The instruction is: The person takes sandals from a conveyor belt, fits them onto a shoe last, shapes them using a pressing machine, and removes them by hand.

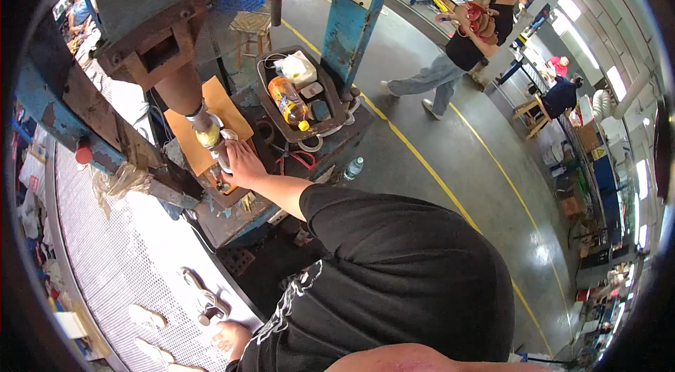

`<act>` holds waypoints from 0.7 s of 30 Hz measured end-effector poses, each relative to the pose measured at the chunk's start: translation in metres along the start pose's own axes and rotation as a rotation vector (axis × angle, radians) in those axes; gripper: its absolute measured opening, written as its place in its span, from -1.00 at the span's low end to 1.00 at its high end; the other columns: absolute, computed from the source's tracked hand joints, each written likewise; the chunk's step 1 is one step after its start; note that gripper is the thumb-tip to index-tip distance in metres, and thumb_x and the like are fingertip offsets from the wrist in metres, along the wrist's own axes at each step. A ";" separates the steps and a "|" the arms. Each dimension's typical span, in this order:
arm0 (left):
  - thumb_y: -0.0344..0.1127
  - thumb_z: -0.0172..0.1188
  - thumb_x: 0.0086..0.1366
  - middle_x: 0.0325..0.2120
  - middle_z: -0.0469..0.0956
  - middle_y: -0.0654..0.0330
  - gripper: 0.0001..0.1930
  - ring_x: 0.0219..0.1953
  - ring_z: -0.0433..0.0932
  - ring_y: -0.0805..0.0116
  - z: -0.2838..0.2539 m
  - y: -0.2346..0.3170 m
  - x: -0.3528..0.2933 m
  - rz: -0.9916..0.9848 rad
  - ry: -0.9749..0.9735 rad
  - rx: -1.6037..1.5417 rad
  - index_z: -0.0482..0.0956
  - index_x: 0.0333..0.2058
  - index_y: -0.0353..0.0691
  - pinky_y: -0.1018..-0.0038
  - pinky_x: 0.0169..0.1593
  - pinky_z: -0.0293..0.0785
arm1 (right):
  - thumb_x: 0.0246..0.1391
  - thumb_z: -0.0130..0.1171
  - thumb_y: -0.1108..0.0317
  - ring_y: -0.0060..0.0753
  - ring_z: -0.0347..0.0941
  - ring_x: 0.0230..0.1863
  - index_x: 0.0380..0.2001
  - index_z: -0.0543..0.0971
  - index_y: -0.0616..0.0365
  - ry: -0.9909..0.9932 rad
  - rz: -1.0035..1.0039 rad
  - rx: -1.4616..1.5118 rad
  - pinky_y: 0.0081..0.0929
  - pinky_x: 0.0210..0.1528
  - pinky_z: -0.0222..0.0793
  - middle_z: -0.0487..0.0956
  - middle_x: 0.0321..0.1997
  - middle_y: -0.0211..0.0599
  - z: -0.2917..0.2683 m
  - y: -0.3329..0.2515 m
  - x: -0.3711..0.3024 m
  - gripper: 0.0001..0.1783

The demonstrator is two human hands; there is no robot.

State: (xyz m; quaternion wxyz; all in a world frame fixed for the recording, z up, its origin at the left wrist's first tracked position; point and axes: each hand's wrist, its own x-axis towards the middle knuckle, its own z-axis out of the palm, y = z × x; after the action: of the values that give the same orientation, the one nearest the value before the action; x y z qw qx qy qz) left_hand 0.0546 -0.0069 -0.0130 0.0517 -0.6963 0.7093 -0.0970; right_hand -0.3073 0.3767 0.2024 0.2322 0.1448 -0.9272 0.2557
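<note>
My right hand reaches to the press and closes round a small brown and whitish shoe, mostly hidden by the fingers. The shoe sits right below the press ram, beside a yellowish rounded piece. A tan board lies behind them on the press table. Down at the lower left, my left hand has curled fingers next to a sandal with a pale sole and dark straps. A short piece with a brown round end shows at its fingertips; what it grips is unclear.
A dark tray with a drink bottle stands right of the press; red-handled pliers lie below it. Pale sandals rest on the mesh conveyor. A person carrying reddish items walks in the aisle.
</note>
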 end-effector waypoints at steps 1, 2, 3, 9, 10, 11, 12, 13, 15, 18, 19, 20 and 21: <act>0.28 -0.37 0.28 0.31 -0.10 -0.25 -0.18 0.34 -0.14 -0.26 0.002 -0.002 0.002 -0.009 -0.009 0.001 -0.11 0.33 -0.21 -0.11 0.32 -0.24 | -0.20 0.33 0.11 0.09 0.20 0.21 0.09 0.13 0.43 0.004 -0.002 -0.007 -0.10 0.34 0.00 0.29 0.10 0.17 0.002 -0.002 0.000 -0.10; 0.28 -0.37 0.28 0.31 -0.10 -0.25 -0.18 0.34 -0.14 -0.26 0.004 -0.003 0.002 -0.011 -0.018 0.003 -0.11 0.33 -0.21 -0.11 0.32 -0.24 | -0.20 0.33 0.11 0.09 0.20 0.21 0.09 0.13 0.43 0.007 -0.010 -0.005 -0.10 0.34 0.00 0.29 0.10 0.17 0.002 -0.002 0.000 -0.10; 0.28 -0.38 0.28 0.31 -0.10 -0.25 -0.18 0.34 -0.14 -0.26 0.005 -0.004 0.004 -0.012 -0.024 0.009 -0.11 0.33 -0.21 -0.11 0.32 -0.24 | -0.20 0.33 0.11 0.08 0.20 0.21 0.09 0.13 0.43 0.013 -0.009 -0.011 -0.10 0.34 0.00 0.29 0.10 0.17 0.002 -0.002 0.000 -0.09; 0.30 -0.38 0.27 0.30 -0.11 -0.26 -0.16 0.35 -0.15 -0.25 -0.006 -0.006 0.001 -0.036 -0.023 -0.009 -0.11 0.33 -0.23 -0.10 0.32 -0.24 | -0.18 0.32 0.12 0.10 0.19 0.23 0.10 0.13 0.46 -0.010 0.003 -0.021 -0.11 0.35 0.00 0.28 0.12 0.19 0.000 -0.002 -0.002 -0.09; 0.29 -0.36 0.27 0.30 -0.11 -0.27 -0.16 0.34 -0.14 -0.25 -0.009 -0.007 -0.003 -0.039 -0.020 -0.016 -0.11 0.33 -0.23 -0.10 0.32 -0.23 | -0.18 0.32 0.12 0.10 0.19 0.23 0.10 0.13 0.46 -0.013 -0.005 -0.017 -0.11 0.35 0.00 0.28 0.12 0.19 0.000 -0.002 -0.002 -0.09; 0.28 -0.35 0.27 0.30 -0.11 -0.27 -0.16 0.34 -0.14 -0.26 -0.013 -0.005 -0.005 -0.040 -0.014 -0.023 -0.11 0.33 -0.24 -0.10 0.31 -0.23 | -0.18 0.32 0.12 0.09 0.19 0.24 0.11 0.12 0.46 -0.013 -0.001 -0.023 -0.11 0.35 0.00 0.27 0.12 0.19 0.001 -0.002 -0.002 -0.09; 0.28 -0.34 0.27 0.30 -0.11 -0.28 -0.16 0.34 -0.13 -0.26 -0.016 -0.006 -0.007 -0.042 -0.010 -0.032 -0.11 0.33 -0.24 -0.11 0.31 -0.22 | -0.17 0.32 0.12 0.09 0.18 0.24 0.11 0.12 0.46 -0.014 0.005 -0.030 -0.11 0.35 0.00 0.27 0.12 0.19 0.001 -0.002 -0.002 -0.09; 0.27 -0.33 0.27 0.30 -0.10 -0.28 -0.16 0.34 -0.13 -0.26 -0.017 -0.004 -0.007 -0.041 -0.003 -0.037 -0.11 0.32 -0.25 -0.11 0.31 -0.22 | -0.16 0.31 0.12 0.09 0.18 0.24 0.12 0.12 0.46 -0.015 0.011 -0.019 -0.11 0.35 0.00 0.27 0.12 0.19 -0.003 -0.002 -0.002 -0.09; 0.26 -0.30 0.27 0.29 -0.10 -0.29 -0.16 0.33 -0.12 -0.26 -0.019 0.000 -0.008 -0.030 0.013 -0.050 -0.11 0.32 -0.26 -0.11 0.31 -0.20 | -0.16 0.31 0.12 0.10 0.19 0.23 0.11 0.12 0.46 -0.008 0.018 -0.022 -0.11 0.35 0.00 0.27 0.12 0.19 -0.004 0.002 -0.001 -0.10; 0.24 -0.26 0.27 0.29 -0.09 -0.31 -0.16 0.33 -0.10 -0.26 -0.021 -0.003 -0.010 -0.026 0.032 -0.065 -0.11 0.32 -0.27 -0.12 0.30 -0.19 | -0.16 0.30 0.12 0.11 0.22 0.21 0.10 0.14 0.45 -0.018 0.035 -0.009 -0.10 0.33 0.03 0.28 0.12 0.18 -0.005 0.000 0.002 -0.12; 0.23 -0.25 0.27 0.28 -0.09 -0.31 -0.16 0.33 -0.10 -0.27 -0.023 -0.004 -0.012 -0.023 0.041 -0.072 -0.11 0.32 -0.28 -0.12 0.30 -0.18 | -0.17 0.31 0.12 0.11 0.22 0.21 0.09 0.14 0.45 -0.008 0.028 0.002 -0.10 0.34 0.03 0.28 0.12 0.18 -0.006 -0.001 0.002 -0.12; 0.23 -0.24 0.27 0.28 -0.09 -0.32 -0.16 0.33 -0.09 -0.27 -0.025 -0.007 -0.014 -0.020 0.054 -0.081 -0.10 0.32 -0.28 -0.12 0.30 -0.17 | -0.17 0.31 0.12 0.11 0.22 0.22 0.09 0.14 0.45 0.001 0.021 0.014 -0.10 0.34 0.03 0.28 0.12 0.18 -0.005 -0.002 0.003 -0.12; 0.22 -0.23 0.27 0.28 -0.09 -0.32 -0.16 0.32 -0.09 -0.27 -0.027 -0.011 -0.015 -0.013 0.074 -0.098 -0.10 0.32 -0.29 -0.12 0.30 -0.17 | -0.18 0.31 0.12 0.12 0.26 0.16 0.06 0.17 0.43 0.040 -0.013 -0.002 -0.12 0.28 0.10 0.30 0.09 0.21 0.000 -0.001 0.002 -0.16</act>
State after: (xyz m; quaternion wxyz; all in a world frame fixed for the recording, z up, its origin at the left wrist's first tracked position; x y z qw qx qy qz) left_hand 0.0596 0.0102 0.0147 -0.0092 -0.6984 0.7102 -0.0879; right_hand -0.3086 0.3754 0.2044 0.2527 0.1451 -0.9217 0.2561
